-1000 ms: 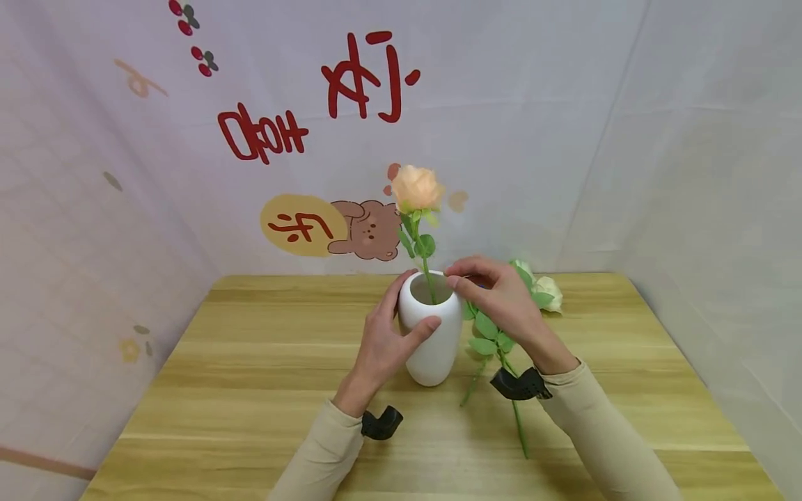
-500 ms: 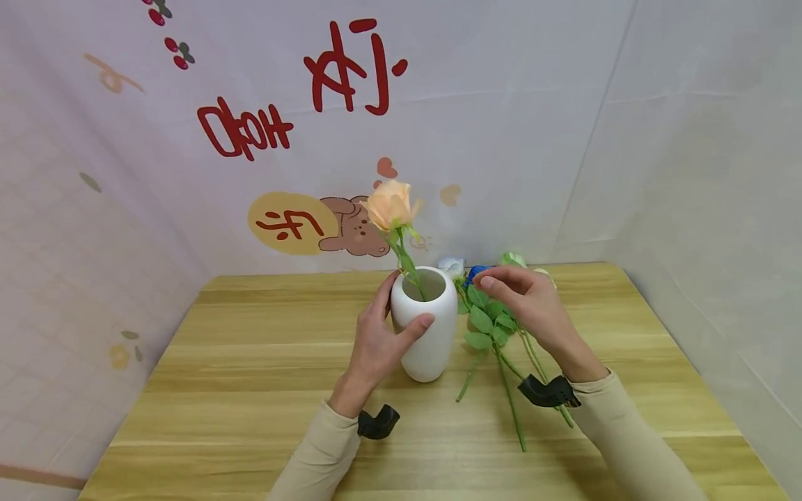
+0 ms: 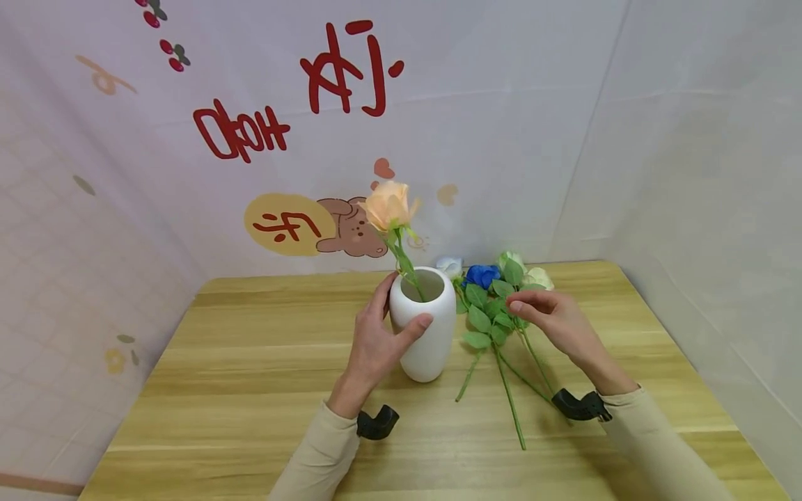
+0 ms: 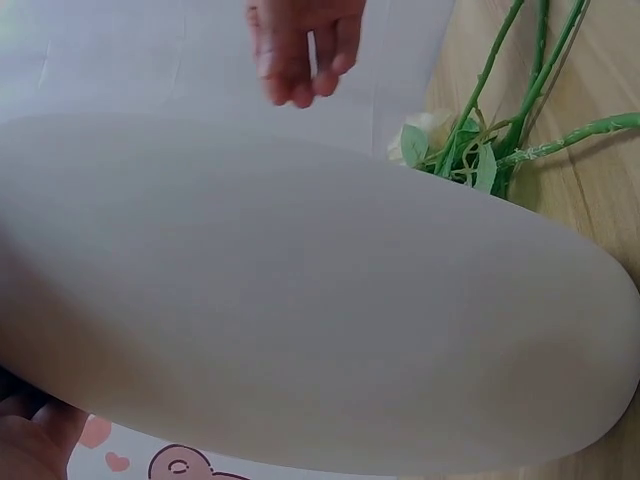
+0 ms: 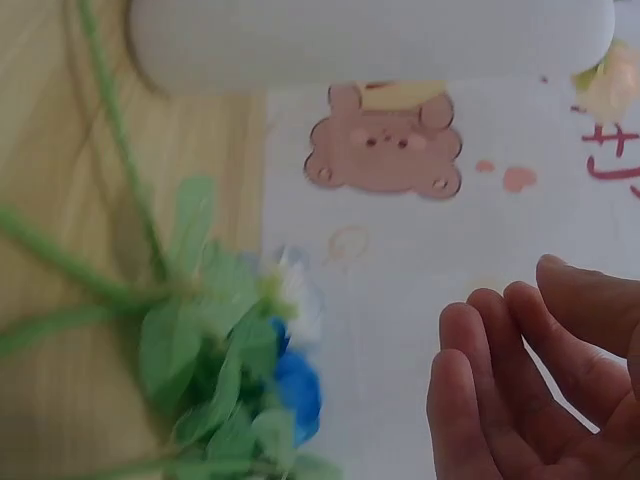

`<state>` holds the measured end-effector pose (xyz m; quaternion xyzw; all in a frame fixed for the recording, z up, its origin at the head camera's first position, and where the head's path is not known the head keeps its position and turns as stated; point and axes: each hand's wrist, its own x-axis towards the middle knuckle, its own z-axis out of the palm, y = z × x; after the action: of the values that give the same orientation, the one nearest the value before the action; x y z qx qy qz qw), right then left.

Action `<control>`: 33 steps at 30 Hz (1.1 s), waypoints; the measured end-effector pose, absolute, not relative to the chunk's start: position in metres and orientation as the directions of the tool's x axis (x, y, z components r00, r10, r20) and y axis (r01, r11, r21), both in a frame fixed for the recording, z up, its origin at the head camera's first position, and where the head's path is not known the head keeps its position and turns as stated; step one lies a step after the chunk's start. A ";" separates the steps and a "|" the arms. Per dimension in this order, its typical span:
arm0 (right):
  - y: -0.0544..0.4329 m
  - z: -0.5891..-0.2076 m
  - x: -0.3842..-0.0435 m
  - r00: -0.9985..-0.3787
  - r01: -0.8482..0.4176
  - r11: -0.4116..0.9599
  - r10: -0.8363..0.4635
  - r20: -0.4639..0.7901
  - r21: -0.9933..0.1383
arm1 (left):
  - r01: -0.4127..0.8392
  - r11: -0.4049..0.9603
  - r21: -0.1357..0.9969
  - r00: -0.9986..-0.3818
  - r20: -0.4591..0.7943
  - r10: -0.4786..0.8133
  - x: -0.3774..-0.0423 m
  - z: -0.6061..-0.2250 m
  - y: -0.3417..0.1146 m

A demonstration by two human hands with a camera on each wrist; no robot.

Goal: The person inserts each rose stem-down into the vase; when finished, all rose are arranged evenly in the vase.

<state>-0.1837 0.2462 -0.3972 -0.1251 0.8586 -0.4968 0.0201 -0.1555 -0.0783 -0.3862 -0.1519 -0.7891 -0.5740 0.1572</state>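
A white vase (image 3: 429,348) stands upright on the wooden table, and my left hand (image 3: 379,341) grips its left side, thumb across the front. One peach rose (image 3: 390,207) leans left in the vase, its stem inside the mouth. My right hand (image 3: 554,321) holds nothing; its fingers are loosely bent above the loose flowers. Among these are a blue rose (image 3: 482,276), a cream rose (image 3: 537,279) and a pale blue rose (image 3: 449,266), with green leaves and stems toward the front. In the right wrist view, the right hand (image 5: 535,375) has a gap between thumb and fingers.
Behind the wooden table (image 3: 263,362) hangs a pale cloth backdrop (image 3: 501,139) printed with red characters and a brown bear (image 3: 360,229). More cloth rises at both sides. A black wrist camera (image 3: 378,422) sits on the left wrist, another black camera (image 3: 579,405) on the right.
My right hand has let go of the peach rose and moved right, away from the vase, uncovering the blue rose. The peach rose has tipped left. My left hand stays on the vase.
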 end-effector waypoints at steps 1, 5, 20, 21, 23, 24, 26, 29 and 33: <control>0.251 -0.400 -0.184 -0.970 -0.183 0.478 -0.230 0.079 -0.859 | 0.418 0.296 0.859 -0.906 0.420 0.062 -0.155 -0.386 -0.078; 0.271 -0.412 -0.185 -0.975 -0.150 0.468 -0.216 0.051 -0.871 | 0.417 0.295 0.860 -0.906 0.417 0.066 -0.155 -0.384 -0.079; 0.289 -0.462 -0.211 -0.965 -0.051 0.565 -0.239 -0.104 -0.824 | 0.414 0.314 0.855 -0.906 0.421 0.047 -0.155 -0.384 -0.082; 0.289 -0.463 -0.212 -0.964 -0.054 0.582 -0.243 -0.110 -0.811 | 0.411 0.313 0.856 -0.907 0.417 0.049 -0.154 -0.384 -0.082; 0.289 -0.465 -0.215 -0.961 -0.065 0.616 -0.251 -0.118 -0.785 | 0.405 0.311 0.859 -0.911 0.410 0.055 -0.155 -0.384 -0.081; 0.288 -0.465 -0.217 -0.960 -0.066 0.624 -0.253 -0.122 -0.779 | 0.404 0.310 0.861 -0.911 0.407 0.057 -0.155 -0.384 -0.080; 0.287 -0.466 -0.221 -0.958 -0.052 0.621 -0.253 -0.137 -0.782 | 0.406 0.309 0.860 -0.911 0.409 0.060 -0.156 -0.384 -0.080; 0.285 -0.468 -0.224 -0.954 -0.026 0.607 -0.252 -0.161 -0.794 | 0.410 0.310 0.858 -0.909 0.413 0.060 -0.157 -0.382 -0.079; 0.285 -0.468 -0.223 -0.951 -0.010 0.589 -0.256 -0.175 -0.808 | 0.406 0.319 0.856 -0.910 0.410 0.060 -0.155 -0.383 -0.080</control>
<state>-0.2225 0.2847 -0.4682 -0.0753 0.8807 -0.4469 0.1376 -0.1549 -0.0799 -0.3834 -0.1461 -0.7975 -0.5649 0.1533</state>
